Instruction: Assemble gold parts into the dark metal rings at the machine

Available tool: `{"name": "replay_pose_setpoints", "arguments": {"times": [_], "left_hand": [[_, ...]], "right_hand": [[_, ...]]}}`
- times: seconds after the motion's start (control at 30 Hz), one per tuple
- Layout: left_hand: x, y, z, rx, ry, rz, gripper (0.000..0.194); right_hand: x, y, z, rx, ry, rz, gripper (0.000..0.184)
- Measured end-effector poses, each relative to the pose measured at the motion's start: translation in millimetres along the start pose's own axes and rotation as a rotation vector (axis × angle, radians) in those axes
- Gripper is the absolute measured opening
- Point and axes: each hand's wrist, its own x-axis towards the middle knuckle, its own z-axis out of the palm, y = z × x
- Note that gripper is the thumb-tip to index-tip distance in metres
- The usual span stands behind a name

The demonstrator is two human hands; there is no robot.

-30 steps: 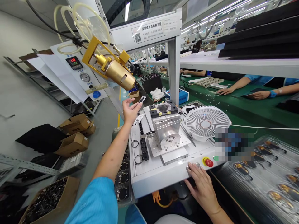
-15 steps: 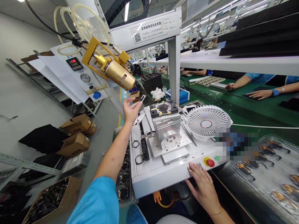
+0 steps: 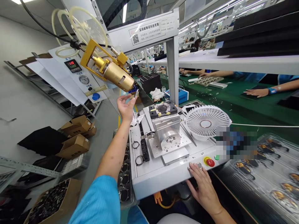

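Note:
My left hand (image 3: 126,108) is raised under the gold dispensing head (image 3: 119,76), pinching a small, thin, pale strip (image 3: 136,93) between thumb and fingertips. The strip stands nearly on edge, close beside the tip of the head; whether they touch I cannot tell. My right hand (image 3: 203,184) rests with fingers stretched over the front edge of the white machine base (image 3: 158,179), fingertips by a round metal button (image 3: 198,165). It holds nothing. On the base stands a metal block (image 3: 168,130) with a black fixture (image 3: 163,109) on top.
A white fan (image 3: 206,123) sits right of the block, and a red stop button (image 3: 210,162) is on the front panel. Trays of round parts (image 3: 124,179) stand at the left, with another clear tray (image 3: 268,174) at the right. Co-workers' hands (image 3: 258,92) are across the green bench.
My left hand has shifted slightly left and turned the strip more edge-on. My right hand stays on the panel. Across the bench, a co-worker's hand has left the pale block.

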Motion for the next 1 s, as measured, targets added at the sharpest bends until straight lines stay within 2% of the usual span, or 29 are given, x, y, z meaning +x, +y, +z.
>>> {"name": "replay_pose_setpoints", "arguments": {"times": [0.1,0.17,0.27,0.33,0.43,0.5,0.57,0.67,0.73,0.8,0.87,0.9,1.0], "left_hand": [[15,-11,-11.1,0.037,0.075,-0.037,0.072],[21,-22,-23.6,0.126,0.139,-0.101,0.065],[6,-29,-50.7,0.291,0.168,-0.216,0.058],[-20,-24,-73.6,0.409,0.049,-0.284,0.062],[-69,-10,-109.1,0.596,-0.241,-0.44,0.062],[-96,-2,-127.8,0.707,-0.391,-0.521,0.057],[-113,2,-138.9,0.812,-0.52,-0.543,0.052],[-123,3,-144.1,0.946,-0.688,-0.531,0.047],[-125,7,-147.5,1.012,-0.709,-0.488,0.046],[-128,16,-156.0,1.097,-0.633,-0.434,0.038],[-135,29,-170.2,1.206,-0.585,-0.46,0.033],[-140,36,-178.4,1.251,-0.623,-0.516,0.034],[-158,50,-200.6,1.278,-0.881,-0.653,0.027]], "right_hand": [[0,1,0,-0.004,-0.007,-0.008,0.049],[0,0,-1,-0.001,-0.009,-0.009,0.05],[1,-1,-3,0.001,-0.014,-0.002,0.053],[1,-2,-4,0.0,-0.014,0.014,0.057],[1,-2,-4,0.002,-0.007,0.029,0.063],[0,-2,-5,0.005,-0.004,0.03,0.065],[0,-1,-6,0.01,-0.007,0.033,0.064],[0,0,-10,0.022,-0.014,0.047,0.062],[0,0,-12,0.023,-0.022,0.063,0.062],[1,-1,-14,0.025,-0.035,0.077,0.062],[1,-2,-15,0.028,-0.045,0.088,0.063],[1,-3,-15,0.029,-0.046,0.094,0.063],[2,-5,-15,0.03,-0.025,0.118,0.066]]}}
